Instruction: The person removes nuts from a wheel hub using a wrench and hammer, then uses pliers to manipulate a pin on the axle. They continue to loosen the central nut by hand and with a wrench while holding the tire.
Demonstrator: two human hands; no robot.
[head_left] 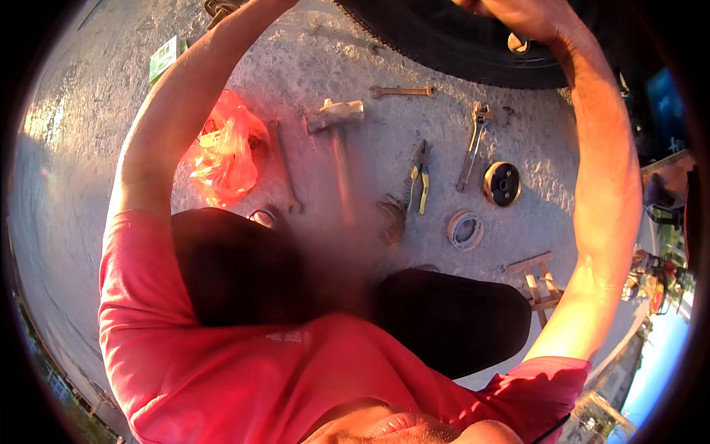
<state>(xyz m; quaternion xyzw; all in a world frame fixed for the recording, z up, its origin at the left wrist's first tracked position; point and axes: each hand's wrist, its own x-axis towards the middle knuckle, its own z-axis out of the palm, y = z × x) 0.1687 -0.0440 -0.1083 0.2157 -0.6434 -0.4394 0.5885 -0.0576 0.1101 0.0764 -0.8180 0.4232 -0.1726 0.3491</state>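
My right hand (521, 16) is at the top edge, over a large black tyre (451, 55). Its fingers are partly cut off by the frame but look curled. A rounded shiny metal end (518, 44) shows just below this hand; what it belongs to is hidden. My left forearm reaches up past the top edge, so my left hand is out of sight. On the ground below the tyre lie an open-end wrench (403, 92), a hammer (340, 152), an adjustable wrench (473, 146) and pliers with yellow-and-black handles (419, 177).
A red plastic bag (228, 155) sits beside another wrench (284, 169). A black round part with a brass-coloured rim (502, 184) and a pale ring (465, 230) lie at right. Farther out are a small wooden stool (543, 285) and a green-and-white box (164, 59).
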